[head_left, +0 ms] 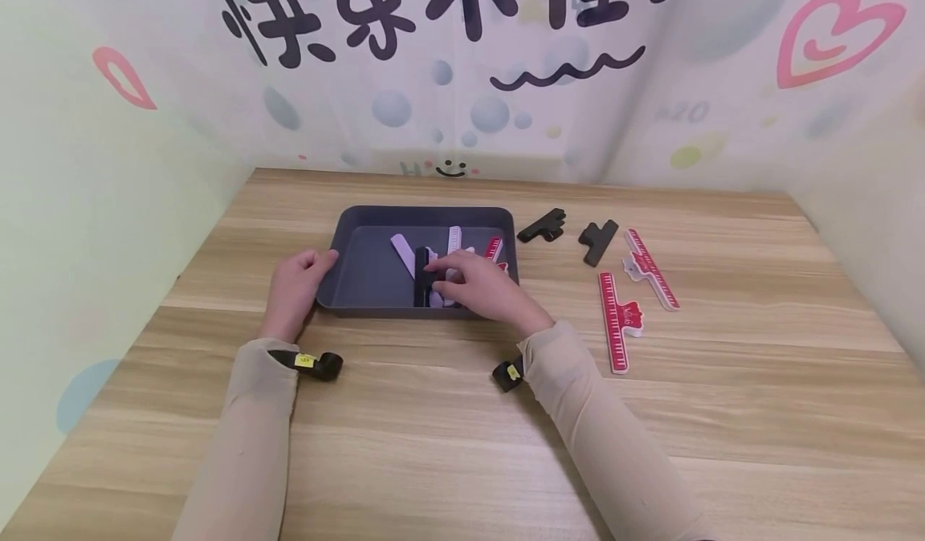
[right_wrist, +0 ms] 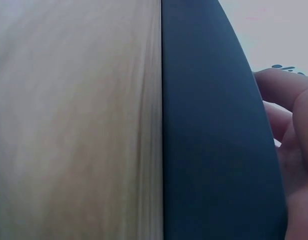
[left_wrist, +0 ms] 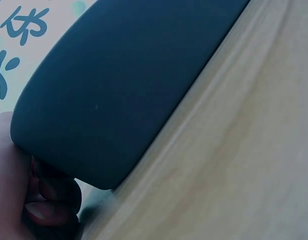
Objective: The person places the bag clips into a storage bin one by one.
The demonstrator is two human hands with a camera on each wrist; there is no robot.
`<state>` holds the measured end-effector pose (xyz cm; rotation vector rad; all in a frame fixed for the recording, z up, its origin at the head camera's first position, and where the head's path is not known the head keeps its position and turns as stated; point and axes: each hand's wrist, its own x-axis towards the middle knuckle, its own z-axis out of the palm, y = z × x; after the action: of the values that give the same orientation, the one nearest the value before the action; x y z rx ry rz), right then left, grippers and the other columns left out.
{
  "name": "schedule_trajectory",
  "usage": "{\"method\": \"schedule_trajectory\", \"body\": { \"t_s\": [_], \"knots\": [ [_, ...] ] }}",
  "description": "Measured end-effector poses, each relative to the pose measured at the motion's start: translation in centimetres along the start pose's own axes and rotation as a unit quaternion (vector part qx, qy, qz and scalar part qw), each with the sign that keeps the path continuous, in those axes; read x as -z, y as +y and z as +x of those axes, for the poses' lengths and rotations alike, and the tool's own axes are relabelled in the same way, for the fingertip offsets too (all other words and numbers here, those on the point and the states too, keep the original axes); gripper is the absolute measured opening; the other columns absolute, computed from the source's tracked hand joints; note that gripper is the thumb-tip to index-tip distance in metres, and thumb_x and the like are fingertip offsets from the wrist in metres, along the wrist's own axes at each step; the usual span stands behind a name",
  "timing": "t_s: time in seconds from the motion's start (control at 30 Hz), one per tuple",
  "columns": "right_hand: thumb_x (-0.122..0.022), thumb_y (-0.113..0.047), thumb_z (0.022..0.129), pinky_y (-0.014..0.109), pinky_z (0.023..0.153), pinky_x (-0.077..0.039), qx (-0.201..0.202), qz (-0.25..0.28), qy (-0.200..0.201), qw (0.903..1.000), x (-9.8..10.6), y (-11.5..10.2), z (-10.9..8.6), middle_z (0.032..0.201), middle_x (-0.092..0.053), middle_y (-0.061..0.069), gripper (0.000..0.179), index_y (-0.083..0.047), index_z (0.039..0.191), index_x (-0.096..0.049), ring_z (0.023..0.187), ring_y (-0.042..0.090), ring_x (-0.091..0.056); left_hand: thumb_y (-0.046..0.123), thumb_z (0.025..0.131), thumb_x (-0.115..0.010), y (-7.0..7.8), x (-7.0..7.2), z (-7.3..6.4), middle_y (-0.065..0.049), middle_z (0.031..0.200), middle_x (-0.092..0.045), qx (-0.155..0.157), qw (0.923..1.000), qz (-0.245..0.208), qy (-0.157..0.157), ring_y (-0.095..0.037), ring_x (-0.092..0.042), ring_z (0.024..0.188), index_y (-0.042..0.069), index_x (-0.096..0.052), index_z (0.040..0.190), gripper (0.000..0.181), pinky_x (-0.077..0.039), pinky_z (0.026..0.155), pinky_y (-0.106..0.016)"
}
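Black clip lies in the tray, right of centre, at the fingertips of the right hand, thumb and forefinger pinching its handle. Left hand grips the tray's left wall, thumb at rim, fingers curled. Tray: smooth, matte dark grey, rounded corners. Clip: straight-barred. Bench: pale wood grain. Ruler-marked red-and-white clips lie right of the tray.
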<state>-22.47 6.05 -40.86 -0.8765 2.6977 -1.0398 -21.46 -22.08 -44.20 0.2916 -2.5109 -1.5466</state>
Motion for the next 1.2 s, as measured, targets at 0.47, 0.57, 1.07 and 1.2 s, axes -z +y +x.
{"method": "schedule_trajectory", "body": {
  "t_s": [0.47, 0.57, 1.07, 1.2],
  "knots": [
    [-0.058, -0.028, 0.085, 0.025, 0.069, -0.041, 0.010, 0.000, -0.032, 0.9994, -0.21, 0.18, 0.07, 0.098, -0.057, -0.007, 0.031, -0.020, 0.116, -0.058, 0.074, 0.006, -0.053, 0.050, 0.083, -0.055, -0.07, 0.08, -0.03, 0.002, 0.057, -0.032, -0.002, 1.0000, 0.003, -0.004, -0.018, -0.037, 0.058, 0.005, -0.040, 0.065, 0.050, -0.028, 0.051, -0.030],
    [-0.057, -0.030, 0.086, 0.025, 0.069, -0.041, 0.011, -0.003, -0.040, 0.9991, -0.13, 0.10, 0.02, 0.096, -0.057, -0.007, 0.033, -0.021, 0.118, -0.057, 0.073, 0.006, -0.053, 0.050, 0.082, -0.055, -0.10, 0.06, 0.02, 0.001, 0.057, -0.032, 0.001, 1.0000, 0.002, -0.004, -0.018, -0.037, 0.058, 0.005, -0.040, 0.065, 0.051, -0.028, 0.051, -0.030],
    [-0.056, -0.031, 0.086, 0.025, 0.080, -0.040, 0.020, -0.009, -0.073, 0.9971, -0.09, -0.09, -0.11, 0.119, -0.052, -0.008, 0.038, -0.023, 0.123, -0.053, 0.082, 0.006, -0.053, 0.053, 0.081, -0.054, -0.26, 0.03, 0.15, -0.001, 0.060, -0.033, 0.011, 0.9999, 0.004, -0.004, -0.020, -0.038, 0.060, 0.005, -0.040, 0.067, 0.052, -0.028, 0.051, -0.030],
    [-0.056, -0.031, 0.087, 0.025, 0.080, -0.040, 0.024, -0.002, -0.082, 0.9964, -0.02, -0.18, -0.21, 0.119, -0.052, -0.009, 0.038, -0.023, 0.123, -0.052, 0.084, 0.006, -0.052, 0.052, 0.082, -0.054, -0.23, 0.05, 0.15, -0.001, 0.059, -0.033, 0.009, 0.9999, 0.005, -0.004, -0.020, -0.038, 0.060, 0.005, -0.041, 0.067, 0.052, -0.028, 0.052, -0.030]
  ]
}}
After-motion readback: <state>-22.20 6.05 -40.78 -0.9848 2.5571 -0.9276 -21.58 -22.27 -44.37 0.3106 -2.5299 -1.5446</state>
